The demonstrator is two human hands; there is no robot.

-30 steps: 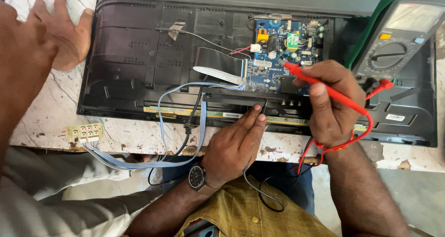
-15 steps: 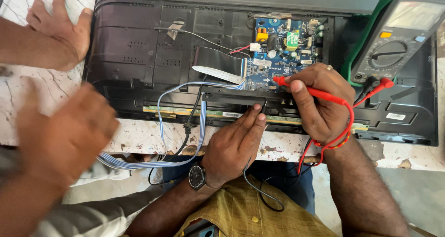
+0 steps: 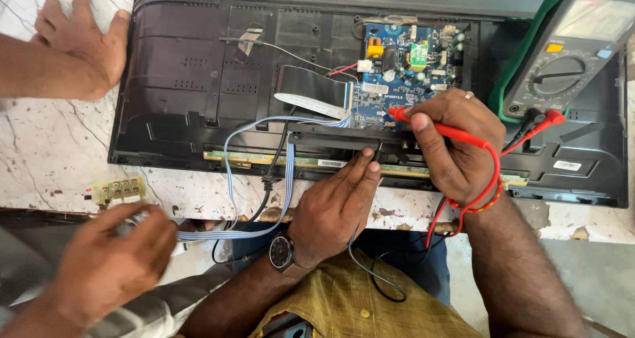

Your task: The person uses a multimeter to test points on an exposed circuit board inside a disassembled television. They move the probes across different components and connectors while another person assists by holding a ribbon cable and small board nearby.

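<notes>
White cracked marble bench (image 3: 59,172) carries a black television back (image 3: 198,80), panel off, its near edge flush with the bench lip. Blue circuit board (image 3: 403,67) sits exposed at centre-far, studded with components; grey ribbon cable (image 3: 311,90) enters its left side. Right hand (image 3: 456,146) pinches a red probe (image 3: 430,126), tip on the board's near edge. Left hand (image 3: 334,206) lies fingers extended, fingertips touching the black bar (image 3: 337,137), possibly steadying a black lead. Green multimeter (image 3: 569,53) crowds far right. Another person's hands occupy the left margin.
</notes>
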